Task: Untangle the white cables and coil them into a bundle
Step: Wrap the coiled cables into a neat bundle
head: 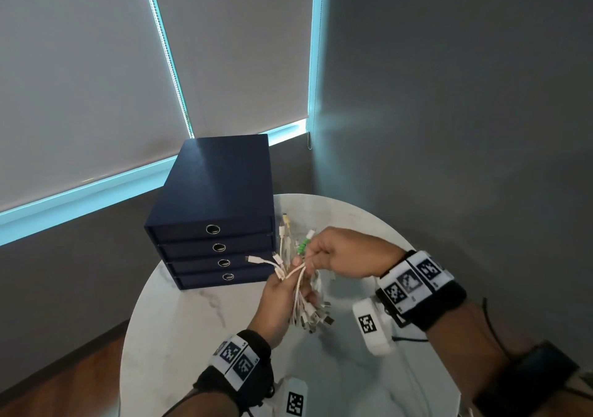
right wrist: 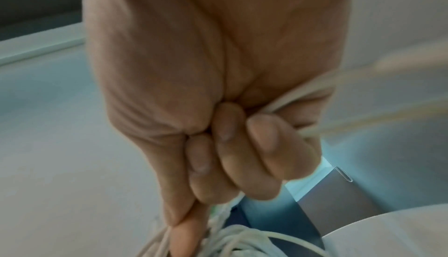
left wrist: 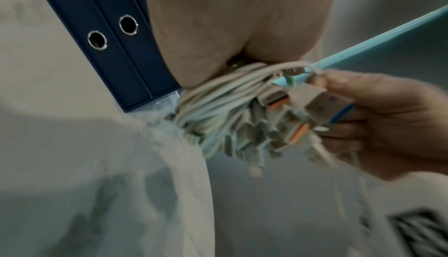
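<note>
A bunch of short white cables (head: 306, 301) hangs above the round marble table (head: 179, 330), plugs dangling at the bottom. My left hand (head: 282, 291) grips the bunch (left wrist: 218, 100) from the left, and a few plug ends stick out above its fingers. My right hand (head: 324, 253) is curled round one cable (right wrist: 286, 102) at the top of the bunch, beside a green connector (head: 302, 246). In the right wrist view the fingers (right wrist: 232, 146) are folded tight over the strand. More cables (head: 285, 233) lie on the table behind the hands.
A dark blue four-drawer box (head: 211, 224) stands at the table's back left, close to the hands. Grey wall and drawn window blinds (head: 96, 80) lie behind. The table's rim curves near on the left, with wooden floor (head: 64, 381) below.
</note>
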